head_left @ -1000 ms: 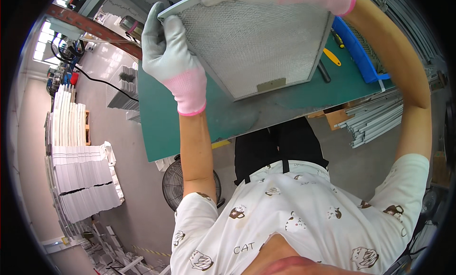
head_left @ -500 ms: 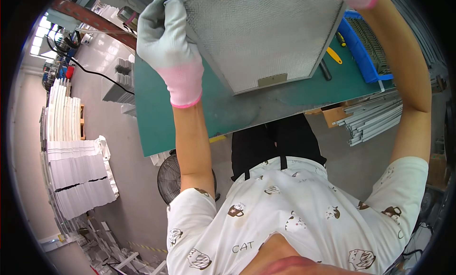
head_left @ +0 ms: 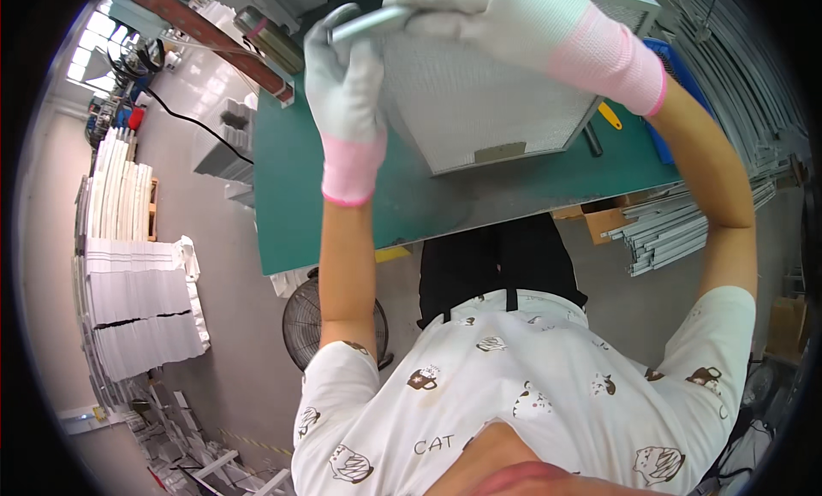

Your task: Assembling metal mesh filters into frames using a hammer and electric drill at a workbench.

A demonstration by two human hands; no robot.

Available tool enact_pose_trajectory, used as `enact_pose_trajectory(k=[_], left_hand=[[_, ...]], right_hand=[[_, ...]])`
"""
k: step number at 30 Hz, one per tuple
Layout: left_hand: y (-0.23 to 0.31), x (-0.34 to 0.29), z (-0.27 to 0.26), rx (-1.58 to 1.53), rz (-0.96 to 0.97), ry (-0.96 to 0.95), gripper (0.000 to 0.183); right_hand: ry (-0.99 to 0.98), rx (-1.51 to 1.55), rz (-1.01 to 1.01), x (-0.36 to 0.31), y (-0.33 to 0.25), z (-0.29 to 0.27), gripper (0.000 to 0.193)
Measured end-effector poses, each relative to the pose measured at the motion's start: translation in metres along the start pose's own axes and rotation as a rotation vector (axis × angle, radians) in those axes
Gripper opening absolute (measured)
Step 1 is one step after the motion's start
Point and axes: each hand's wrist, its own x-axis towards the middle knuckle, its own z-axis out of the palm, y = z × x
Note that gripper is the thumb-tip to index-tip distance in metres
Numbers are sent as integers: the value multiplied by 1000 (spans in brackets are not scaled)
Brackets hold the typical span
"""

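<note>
A grey metal mesh panel [head_left: 479, 102] in a thin metal frame is above the green table [head_left: 295, 205], its near edge close to the front. My left hand [head_left: 347, 85], in a white and pink glove, is closed at the panel's far left corner, thumb and fingers around a pale metal edge. That edge seems to belong to the panel's frame. My right hand [head_left: 505, 21], gloved alike, reaches across the panel and pinches the same edge just beside the left hand. It covers much of the panel's far side. A small dull plate [head_left: 500, 152] sits on the near edge.
To the right lie a yellow-handled tool [head_left: 610, 115], a dark handle [head_left: 592, 140] and a blue bin [head_left: 664, 145], partly hidden by my right arm. Metal strips [head_left: 676, 226] are stacked below on the right. A steel flask [head_left: 270, 38] stands far left; a fan [head_left: 312, 325] is below the table.
My right hand has moved left from the panel's far right side to beside my left hand. The left hand sits slightly lower and further right in view, still at the panel's corner.
</note>
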Motion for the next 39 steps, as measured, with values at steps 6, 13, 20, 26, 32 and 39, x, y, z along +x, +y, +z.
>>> enact_pose_trajectory(k=[6,13,20,26,32,39], left_hand=[[85,-16,28,370,232,174,18],[-50,56,17,1100,685,-820,21],[-57,35,28,1292,945,-593,35],[-56,28,25,1381,797,-543,49],[-67,30,25,1381,873,-480,52],[-67,27,30,1358,867,-461,49]], right_hand=[[455,466,-27,-17,-20,-8,18],[567,950,878,-117,-3,143,22],[-513,-464,899,-260,76,144,38],[-73,190,1018,-201,88,38,29],[-125,229,798,-130,58,-81,23],[-353,39,771,-101,58,-111,24]])
